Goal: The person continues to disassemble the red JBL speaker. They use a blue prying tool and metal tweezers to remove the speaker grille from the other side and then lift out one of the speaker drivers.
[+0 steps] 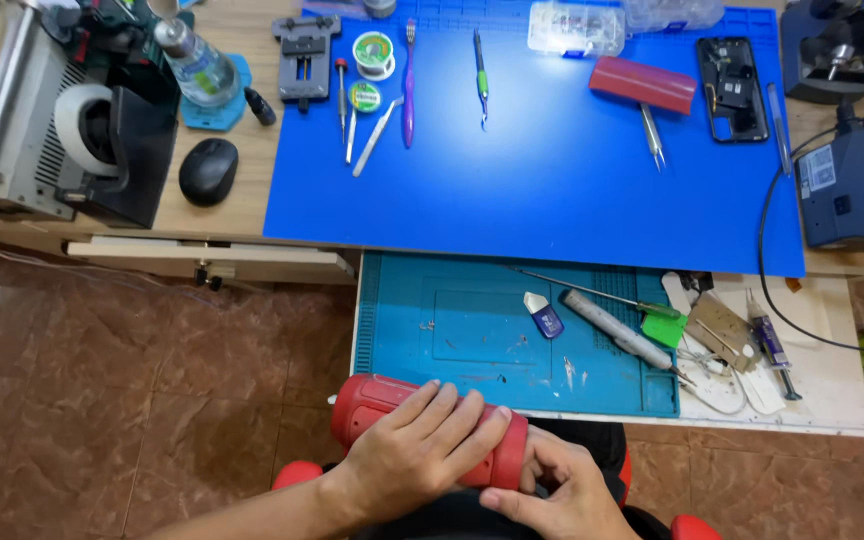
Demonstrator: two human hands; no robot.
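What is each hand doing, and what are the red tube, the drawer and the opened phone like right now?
left hand: wrapped over the red cylinder.
right hand: fingers at the cylinder's right end.
red cylinder: lying sideways, held over the lap.
drawer: pulled out, holding tools.
phone: back off, insides showing.
red pouch: closed, lying flat on the blue mat.
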